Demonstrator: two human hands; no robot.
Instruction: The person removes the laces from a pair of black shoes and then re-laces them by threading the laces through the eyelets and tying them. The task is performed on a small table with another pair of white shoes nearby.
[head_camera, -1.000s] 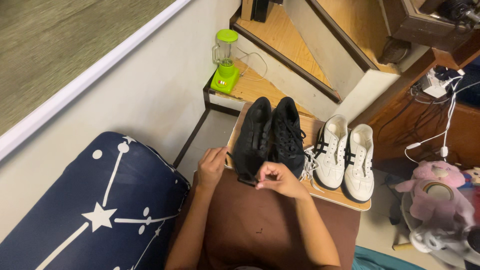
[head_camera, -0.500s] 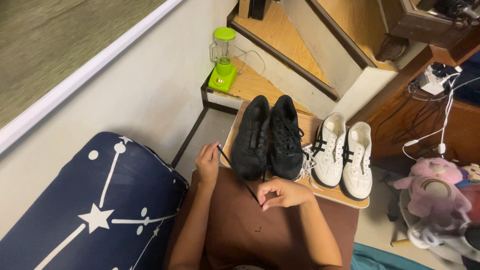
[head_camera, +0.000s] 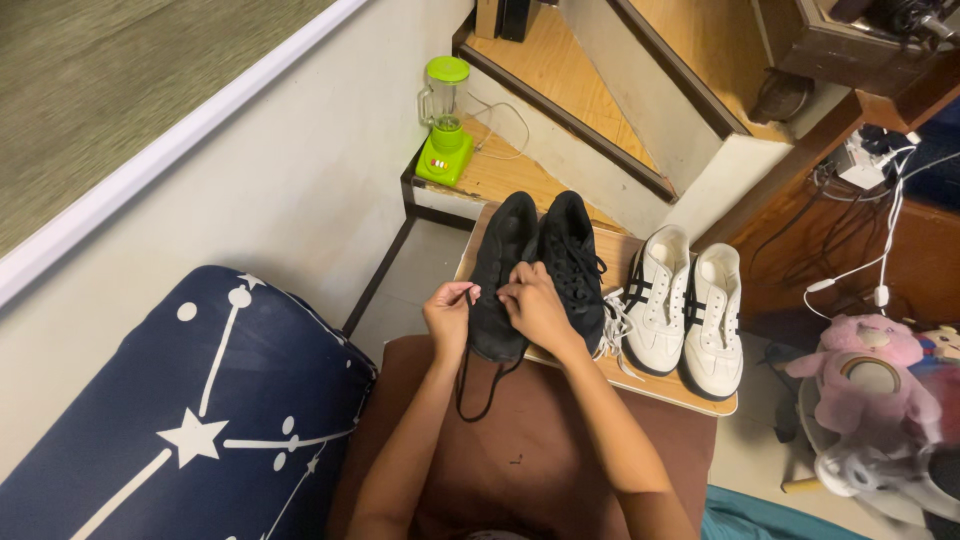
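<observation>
Two black shoes stand side by side on a wooden board (head_camera: 680, 392). My left hand (head_camera: 450, 315) and my right hand (head_camera: 528, 303) are both on the left black shoe (head_camera: 500, 255), pinching its black lace (head_camera: 478, 385) near the eyelets. The lace hangs in a loop below my left hand, over the brown cloth. The right black shoe (head_camera: 575, 260) is laced and untouched. A pair of white shoes with black stripes (head_camera: 690, 310) sits to the right on the same board.
A navy cushion with white star lines (head_camera: 200, 400) lies at the left. A green blender (head_camera: 445, 120) stands on a wooden stair step. Cables, a white power strip (head_camera: 860, 165) and pink plush toys (head_camera: 870, 385) crowd the right side.
Both hands moved up from the brown cloth onto the left black shoe. The lace, stretched taut between them before, now hangs slack in a loop.
</observation>
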